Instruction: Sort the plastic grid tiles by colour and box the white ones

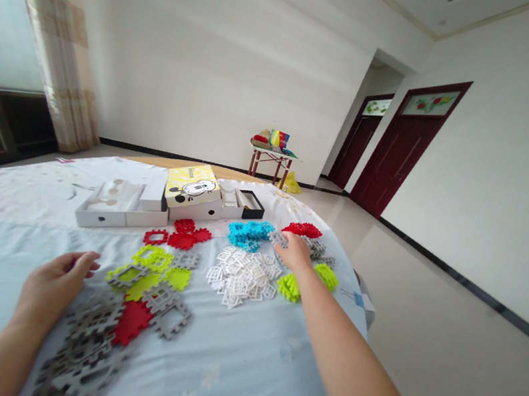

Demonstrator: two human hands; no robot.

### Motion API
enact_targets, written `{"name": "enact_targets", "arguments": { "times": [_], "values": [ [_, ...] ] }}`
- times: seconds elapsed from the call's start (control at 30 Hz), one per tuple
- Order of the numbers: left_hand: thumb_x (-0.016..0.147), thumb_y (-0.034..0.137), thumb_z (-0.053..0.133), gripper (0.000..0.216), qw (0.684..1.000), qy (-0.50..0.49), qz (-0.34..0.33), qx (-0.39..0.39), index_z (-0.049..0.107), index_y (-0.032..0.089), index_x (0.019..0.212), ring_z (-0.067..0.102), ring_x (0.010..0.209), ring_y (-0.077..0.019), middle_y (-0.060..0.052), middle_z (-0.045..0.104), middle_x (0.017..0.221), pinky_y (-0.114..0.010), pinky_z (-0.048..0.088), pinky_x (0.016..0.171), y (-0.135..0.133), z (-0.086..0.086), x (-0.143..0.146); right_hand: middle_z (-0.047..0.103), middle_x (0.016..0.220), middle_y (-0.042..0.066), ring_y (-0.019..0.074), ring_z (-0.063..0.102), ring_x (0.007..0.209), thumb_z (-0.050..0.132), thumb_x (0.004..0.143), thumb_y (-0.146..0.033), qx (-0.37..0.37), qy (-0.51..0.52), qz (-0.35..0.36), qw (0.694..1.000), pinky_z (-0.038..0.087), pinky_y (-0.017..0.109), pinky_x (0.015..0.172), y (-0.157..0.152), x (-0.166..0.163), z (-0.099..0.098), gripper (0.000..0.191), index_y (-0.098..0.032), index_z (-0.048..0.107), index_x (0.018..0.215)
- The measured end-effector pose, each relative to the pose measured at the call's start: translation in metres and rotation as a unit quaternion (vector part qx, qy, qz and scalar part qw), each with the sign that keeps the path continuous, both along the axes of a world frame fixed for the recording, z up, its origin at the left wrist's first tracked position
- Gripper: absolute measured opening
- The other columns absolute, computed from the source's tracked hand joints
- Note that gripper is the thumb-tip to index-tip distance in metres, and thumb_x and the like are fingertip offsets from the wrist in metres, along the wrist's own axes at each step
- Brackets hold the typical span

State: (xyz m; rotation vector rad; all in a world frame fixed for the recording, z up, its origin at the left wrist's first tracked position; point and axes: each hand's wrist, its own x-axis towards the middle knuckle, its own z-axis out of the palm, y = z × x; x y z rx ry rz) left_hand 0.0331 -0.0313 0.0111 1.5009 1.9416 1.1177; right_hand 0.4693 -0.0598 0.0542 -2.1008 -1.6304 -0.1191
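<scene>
My right hand (295,252) reaches over the table with thumb and fingers closed on a grey toothed building panel (278,238). Around it lie a pile of blue panels (249,233), a stack of red panels (304,229), grey panels (317,250) and two green stacks, one of them a green stack (326,277) to the right. My left hand (57,279) rests on the cloth, fingers loosely curled in, with nothing visible in them. Beside it spread loose green panels (153,258), a red panel (132,322) and overlapping grey panels (88,358).
Small white window-like pieces (244,276) form a heap mid-table. Behind stand an open white box (109,218), a yellow cartoon-printed box (194,187) and a black-edged tray (253,204). A pale blue cloth (224,380) covers the table; a clip (358,299) sits at its right edge.
</scene>
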Motion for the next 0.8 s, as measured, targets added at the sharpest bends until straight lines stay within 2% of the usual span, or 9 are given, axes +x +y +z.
{"name": "enact_targets", "arguments": {
  "times": [0.07,0.17,0.3,0.4,0.53,0.7,0.8],
  "values": [
    [0.065,0.049,0.050,0.041,1.000,0.000,-0.002,0.003,0.063,0.016,0.083,0.063,0.070,-0.0211,-0.006,0.069,0.071,-0.028,0.047,0.064,0.000,0.000,0.000,0.062,0.109,0.009,0.0244,0.054,0.104,0.058,0.074,-0.038,-0.022,-0.018,-0.056,0.998,0.039,0.035,0.087,0.001,0.020,-0.002,0.041,-0.021,0.057,0.112],
    [0.065,0.049,0.050,0.041,1.000,-0.002,-0.005,0.006,0.063,0.015,0.084,0.063,0.069,-0.0214,-0.006,0.068,0.070,-0.028,0.046,0.063,0.001,-0.002,-0.001,0.060,0.113,0.010,0.0276,0.051,0.106,0.057,0.074,-0.039,-0.030,-0.028,-0.099,0.994,0.038,0.039,0.086,0.001,0.033,-0.007,0.045,-0.022,0.055,0.115],
    [0.065,0.049,0.051,0.040,1.000,-0.008,-0.008,0.005,0.063,0.015,0.084,0.063,0.070,-0.0216,-0.006,0.068,0.069,-0.028,0.046,0.062,0.005,-0.007,-0.004,0.057,0.118,0.009,0.0282,0.048,0.109,0.056,0.075,-0.035,0.018,-0.019,-0.093,0.995,0.036,0.040,0.088,0.000,0.024,-0.012,0.042,-0.022,0.056,0.115],
    [0.065,0.049,0.051,0.039,1.000,-0.002,0.002,0.011,0.063,0.016,0.082,0.062,0.069,-0.0205,-0.005,0.068,0.068,-0.028,0.045,0.062,0.005,-0.009,-0.004,0.058,0.115,0.008,0.0254,0.048,0.109,0.055,0.076,-0.030,0.065,0.000,-0.025,0.998,0.035,0.038,0.091,0.000,0.000,-0.018,0.037,-0.020,0.059,0.111],
    [0.067,0.049,0.050,0.039,1.000,-0.015,0.004,0.026,0.063,0.016,0.080,0.061,0.067,-0.0182,-0.004,0.067,0.069,-0.026,0.045,0.062,0.004,-0.012,-0.003,0.060,0.110,0.008,0.0220,0.049,0.106,0.055,0.076,-0.024,0.105,0.036,0.104,0.988,0.034,0.035,0.093,-0.003,-0.048,-0.025,0.031,-0.018,0.061,0.106],
    [0.067,0.051,0.049,0.040,0.998,-0.033,0.008,0.049,0.063,0.016,0.080,0.061,0.063,-0.0189,-0.004,0.067,0.067,-0.027,0.046,0.060,0.004,-0.017,-0.002,0.062,0.105,0.004,0.0203,0.050,0.103,0.056,0.076,-0.023,0.052,0.057,0.260,0.963,0.036,0.034,0.092,-0.015,-0.117,-0.034,0.027,-0.021,0.063,0.102],
    [0.066,0.051,0.049,0.039,0.998,-0.035,0.005,0.057,0.064,0.016,0.078,0.062,0.065,-0.0199,-0.005,0.067,0.067,-0.028,0.046,0.060,0.004,-0.018,-0.002,0.062,0.107,0.001,0.0199,0.049,0.104,0.056,0.076,-0.025,0.003,0.044,0.314,0.948,0.036,0.034,0.092,-0.017,-0.147,-0.041,0.028,-0.025,0.062,0.102]
  ]
}}
